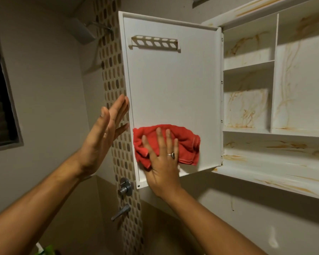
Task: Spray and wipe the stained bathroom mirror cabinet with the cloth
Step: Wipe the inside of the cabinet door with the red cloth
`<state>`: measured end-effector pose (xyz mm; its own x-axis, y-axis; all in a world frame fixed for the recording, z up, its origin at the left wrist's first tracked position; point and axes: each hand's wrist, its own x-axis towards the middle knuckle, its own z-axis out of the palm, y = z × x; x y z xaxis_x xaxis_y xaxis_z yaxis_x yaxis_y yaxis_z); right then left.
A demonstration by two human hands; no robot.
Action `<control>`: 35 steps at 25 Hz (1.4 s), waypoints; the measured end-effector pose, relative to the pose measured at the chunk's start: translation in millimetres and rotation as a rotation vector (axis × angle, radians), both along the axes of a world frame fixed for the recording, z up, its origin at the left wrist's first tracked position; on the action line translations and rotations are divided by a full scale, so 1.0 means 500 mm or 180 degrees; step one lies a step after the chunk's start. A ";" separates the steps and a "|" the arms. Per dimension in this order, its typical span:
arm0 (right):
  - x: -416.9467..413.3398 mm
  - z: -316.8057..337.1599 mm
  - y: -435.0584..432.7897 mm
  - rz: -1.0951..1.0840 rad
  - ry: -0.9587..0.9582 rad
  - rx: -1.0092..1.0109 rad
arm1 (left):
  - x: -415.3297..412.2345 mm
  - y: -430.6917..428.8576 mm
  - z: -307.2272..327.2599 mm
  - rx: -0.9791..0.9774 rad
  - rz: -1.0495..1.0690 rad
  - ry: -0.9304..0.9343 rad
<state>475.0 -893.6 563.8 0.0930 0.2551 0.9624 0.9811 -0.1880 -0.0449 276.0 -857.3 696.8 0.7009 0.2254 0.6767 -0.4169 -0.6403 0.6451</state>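
Currently the cabinet door [173, 89] stands swung open to the left, its white inner face towards the camera. The right hand [160, 162] lies flat with fingers spread, pressing a bunched red cloth [187, 142] against the lower part of that inner face, near the bottom edge. A ring [172, 154] shows on one finger of this hand. The left hand [107, 129] is held upright with fingers straight and close together, the fingertips against the door's free outer edge; it holds nothing. A slotted white rack [155, 43] is fixed near the top of the door, with rust-coloured marks at its ends. The mirror cabinet [273, 92] to the right is open, and its shelves, back panel and lower ledge carry orange-brown streaks and runs. The door face around the cloth appears plain white. Behind the door, a vertical strip of mosaic tile [118, 159] runs down the wall, with a metal shower valve [125, 186] and a lever tap [121, 212] mounted on it.
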 end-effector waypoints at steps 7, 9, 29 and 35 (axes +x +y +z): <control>0.120 -0.087 -0.100 0.0229 -0.0728 -0.0849 | 0.005 0.000 -0.076 -0.0015 -0.0012 -0.0011; 0.209 -0.034 -0.148 0.0222 -0.0227 -0.0571 | 0.006 -0.001 -0.076 -0.0044 -0.0051 -0.0012; -0.126 -0.112 -0.063 0.0506 0.1044 0.0010 | -0.002 -0.004 -0.068 -0.0046 0.0020 0.0183; 0.064 -0.120 -0.181 0.0309 -0.0029 -0.0850 | -0.001 0.004 -0.072 -0.0018 -0.0113 0.0151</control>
